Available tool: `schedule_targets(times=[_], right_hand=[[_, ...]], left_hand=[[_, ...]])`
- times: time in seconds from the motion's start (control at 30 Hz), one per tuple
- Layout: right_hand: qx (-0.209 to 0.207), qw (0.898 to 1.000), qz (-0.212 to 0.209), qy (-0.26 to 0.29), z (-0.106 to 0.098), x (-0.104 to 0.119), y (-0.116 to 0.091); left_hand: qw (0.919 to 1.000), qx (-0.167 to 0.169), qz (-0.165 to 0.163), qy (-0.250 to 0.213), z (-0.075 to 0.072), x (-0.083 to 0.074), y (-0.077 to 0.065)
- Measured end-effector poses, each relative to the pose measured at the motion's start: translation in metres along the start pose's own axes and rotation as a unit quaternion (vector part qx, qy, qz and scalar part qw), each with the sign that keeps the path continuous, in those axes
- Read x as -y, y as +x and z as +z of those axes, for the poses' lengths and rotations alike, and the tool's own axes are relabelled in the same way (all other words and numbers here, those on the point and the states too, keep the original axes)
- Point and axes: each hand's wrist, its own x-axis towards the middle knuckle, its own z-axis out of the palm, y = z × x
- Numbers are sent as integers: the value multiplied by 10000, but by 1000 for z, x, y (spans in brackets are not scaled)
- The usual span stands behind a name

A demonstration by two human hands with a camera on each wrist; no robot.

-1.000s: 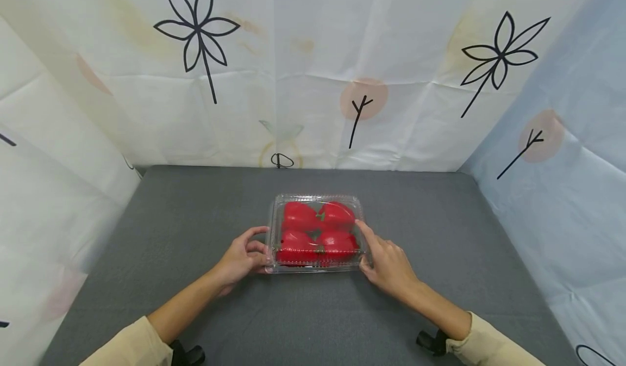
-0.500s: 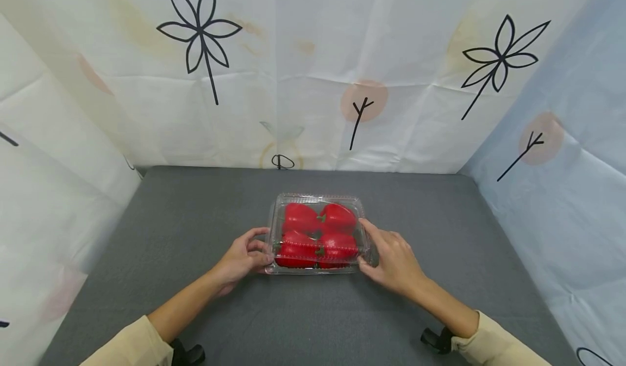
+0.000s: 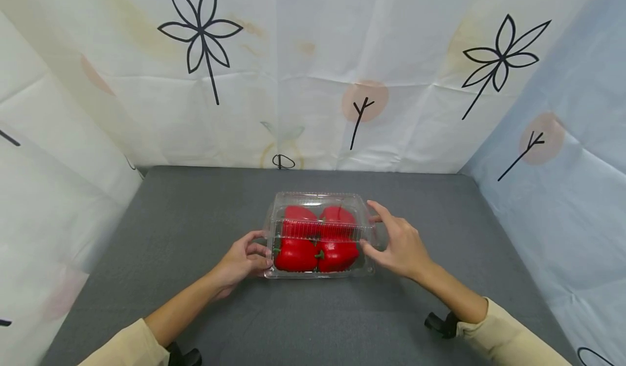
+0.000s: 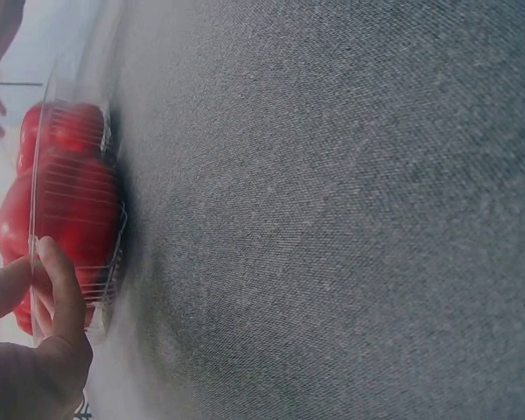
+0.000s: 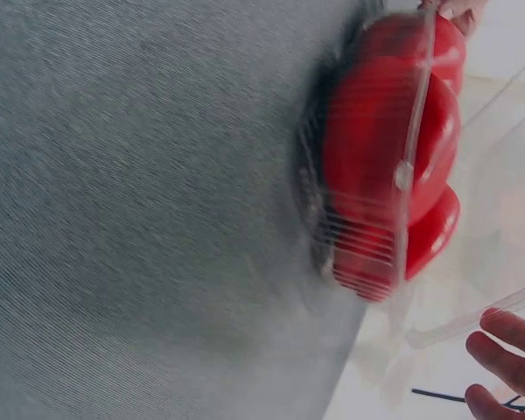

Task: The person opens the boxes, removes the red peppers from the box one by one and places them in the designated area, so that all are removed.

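Observation:
A clear plastic clamshell container [image 3: 320,274] stands on the grey table, with several red bell peppers [image 3: 337,256] inside. Its clear lid [image 3: 320,198] is tilted up, the front edge raised over the peppers. My left hand [image 3: 243,257] grips the container's left rim; in the left wrist view the thumb and a finger [image 4: 63,293] pinch that rim. At the right end, my right hand [image 3: 401,246] holds the lid's front corner, thumb at the front edge and the other fingers beyond the side. Fingertips [image 5: 499,328] touch the lid edge in the right wrist view.
The grey cloth-covered table [image 3: 205,203] reaches back to a white patterned curtain [image 3: 303,72]. More curtain hangs along the left and right sides. Black straps [image 3: 442,325] sit at both wrists, by the beige sleeves.
The lid's front edge has come up and back, baring the front peppers. My right hand has risen with it and shifted slightly right. The left hand has stayed at the left rim.

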Motion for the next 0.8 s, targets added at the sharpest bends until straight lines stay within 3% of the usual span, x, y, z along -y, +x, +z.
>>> schedule_targets(times=[0.23,0.37,0.6,0.8], right_hand=[[-190,9996,22,231,-8,-3,16],[-272,9974,115,660,-10,-6,25],[-271,9863,263,1604,-9,-14,40],[-303,9773,381,2062,-5,-20,52]], left_hand=[[10000,14,-3,46,0,1,-6],[10000,75,29,22,1,3,-9],[9993,359,1,-49,-1,9,-15],[9982,580,-20,-141,-2,10,-18]])
